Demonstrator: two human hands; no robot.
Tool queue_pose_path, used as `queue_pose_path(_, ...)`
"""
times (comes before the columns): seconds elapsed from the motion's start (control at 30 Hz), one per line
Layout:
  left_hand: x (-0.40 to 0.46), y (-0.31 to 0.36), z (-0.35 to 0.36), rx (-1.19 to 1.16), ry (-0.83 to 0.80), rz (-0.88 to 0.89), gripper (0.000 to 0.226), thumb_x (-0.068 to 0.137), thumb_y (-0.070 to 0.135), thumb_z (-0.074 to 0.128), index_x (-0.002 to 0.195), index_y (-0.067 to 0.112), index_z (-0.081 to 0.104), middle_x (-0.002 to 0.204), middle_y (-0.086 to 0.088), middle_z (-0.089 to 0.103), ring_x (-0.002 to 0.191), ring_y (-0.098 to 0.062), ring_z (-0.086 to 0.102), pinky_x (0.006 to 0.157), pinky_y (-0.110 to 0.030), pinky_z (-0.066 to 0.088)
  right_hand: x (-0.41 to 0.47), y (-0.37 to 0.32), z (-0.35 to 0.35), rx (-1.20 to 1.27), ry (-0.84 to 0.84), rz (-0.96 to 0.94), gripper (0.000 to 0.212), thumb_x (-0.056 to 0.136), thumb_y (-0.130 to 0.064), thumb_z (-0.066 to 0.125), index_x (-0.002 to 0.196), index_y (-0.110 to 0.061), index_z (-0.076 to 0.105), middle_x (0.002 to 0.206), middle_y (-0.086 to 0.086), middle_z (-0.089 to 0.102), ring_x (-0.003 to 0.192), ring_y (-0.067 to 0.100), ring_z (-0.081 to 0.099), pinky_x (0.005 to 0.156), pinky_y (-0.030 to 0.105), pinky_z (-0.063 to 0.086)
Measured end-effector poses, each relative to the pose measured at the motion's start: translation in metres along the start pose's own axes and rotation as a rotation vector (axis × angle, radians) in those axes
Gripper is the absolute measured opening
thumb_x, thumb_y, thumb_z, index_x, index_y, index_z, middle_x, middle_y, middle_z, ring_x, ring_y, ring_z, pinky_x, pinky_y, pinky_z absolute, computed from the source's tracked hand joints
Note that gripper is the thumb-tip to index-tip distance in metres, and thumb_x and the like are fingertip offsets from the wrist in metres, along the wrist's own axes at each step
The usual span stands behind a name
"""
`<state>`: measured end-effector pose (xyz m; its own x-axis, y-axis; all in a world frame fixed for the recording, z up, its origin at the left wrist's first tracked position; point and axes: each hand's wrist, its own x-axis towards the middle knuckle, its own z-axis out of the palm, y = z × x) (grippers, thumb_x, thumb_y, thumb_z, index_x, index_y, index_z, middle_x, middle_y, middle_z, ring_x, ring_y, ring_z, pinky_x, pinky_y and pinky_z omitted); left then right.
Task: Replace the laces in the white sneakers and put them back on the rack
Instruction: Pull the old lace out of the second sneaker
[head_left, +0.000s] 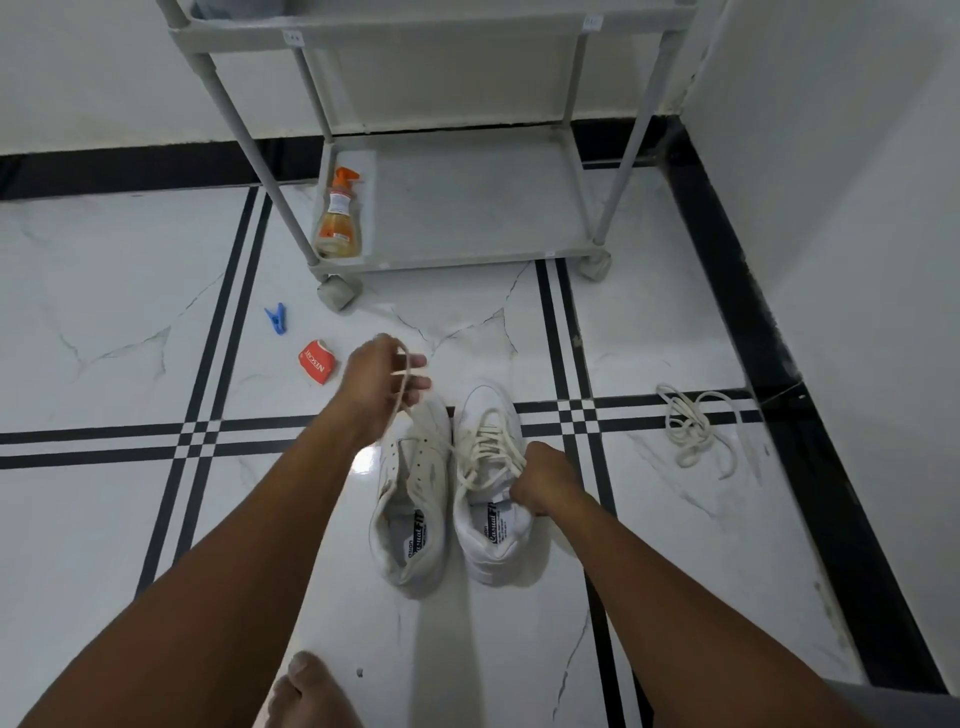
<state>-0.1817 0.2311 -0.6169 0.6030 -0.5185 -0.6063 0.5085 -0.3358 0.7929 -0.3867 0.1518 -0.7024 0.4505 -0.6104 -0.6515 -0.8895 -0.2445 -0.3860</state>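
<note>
1. Two white sneakers (452, 488) stand side by side on the floor (130, 322) before my rack (457, 208).
2. My left hand (382, 382) pinches a raised lace (415, 410).
3. My right hand (545, 480) grips the right sneaker's laces.

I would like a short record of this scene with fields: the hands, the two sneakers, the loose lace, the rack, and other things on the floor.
left hand: raised, holds a lace end running from the right sneaker
right hand: grips the right sneaker at its tongue
left sneaker: on the floor, eyelets bare
right sneaker: on the floor, laced, beside the left one
loose lace: a heap on the floor, to the right
rack: grey, a spray bottle on the bottom shelf
floor items: blue clothes peg, red paper cup
</note>
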Motion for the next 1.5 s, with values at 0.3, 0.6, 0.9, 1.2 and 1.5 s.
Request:
queue_pose_path(0.3, -0.005, -0.048, 0.022, 1.836, -0.503, -0.03, 0.024, 0.091, 0.032, 0.064, 0.08, 0.011, 0.067, 0.074, 0.0, 0.064, 0.067, -0.015, 0.059, 0.076, -0.033, 0.055, -0.013, -0.008, 0.001, -0.316, 0.193, -0.185, 0.078, 0.082, -0.022, 0.078, 0.145, -0.02, 0.032, 0.137, 0.015, 0.039, 0.123, 0.033, 0.048, 0.093, 0.042, 0.051)
queue_pose_path(0.6, -0.013, -0.074, 0.022, 1.151, -0.416, 0.217, 0.048, 0.091, 0.0, 0.053, 0.134, 0.018, 0.061, 0.123, -0.007, 0.068, 0.112, -0.026, 0.063, 0.096, -0.031, 0.049, -0.017, -0.014, -0.006, 0.239, 0.247, -0.189, 0.011, 0.1, -0.017, 0.05, 0.099, -0.015, 0.061, 0.095, 0.006, 0.065, 0.083, 0.022, 0.063, 0.061, 0.027, 0.047)
queue_pose_path(0.9, -0.011, -0.09, 0.024, 1.161, -0.224, 0.225, 0.012, 0.086, 0.021, 0.073, 0.085, 0.01, 0.078, 0.084, -0.003, 0.075, 0.076, -0.013, 0.068, 0.072, -0.028, 0.054, -0.017, -0.005, 0.002, 0.532, -0.008, 0.074, 0.116, 0.072, -0.032, 0.079, 0.157, -0.031, 0.001, 0.141, 0.009, 0.04, 0.116, 0.027, 0.054, 0.069, 0.029, 0.052)
queue_pose_path(1.2, -0.012, -0.086, 0.037, 1.077, -0.173, 0.165, 0.025, 0.089, 0.019, 0.06, 0.067, 0.006, 0.058, 0.072, -0.006, 0.056, 0.067, -0.016, 0.05, 0.066, -0.03, 0.042, -0.024, 0.011, 0.036, 0.069, 0.038, 0.064, 0.043, 0.096, -0.026, 0.057, 0.133, -0.01, 0.043, 0.117, 0.011, 0.065, 0.102, 0.029, 0.067, 0.081, 0.04, 0.058)
queue_pose_path(1.5, -0.016, -0.099, 0.037, 1.057, -0.089, 0.175, 0.017, 0.085, 0.011, 0.062, 0.068, 0.012, 0.065, 0.074, 0.003, 0.065, 0.073, -0.012, 0.061, 0.062, -0.025, 0.047, -0.023, 0.011, 0.038, 0.02, 0.052, 0.087, 0.04, 0.096, -0.025, 0.058, 0.131, -0.009, 0.045, 0.117, 0.011, 0.065, 0.104, 0.029, 0.066, 0.082, 0.038, 0.057)
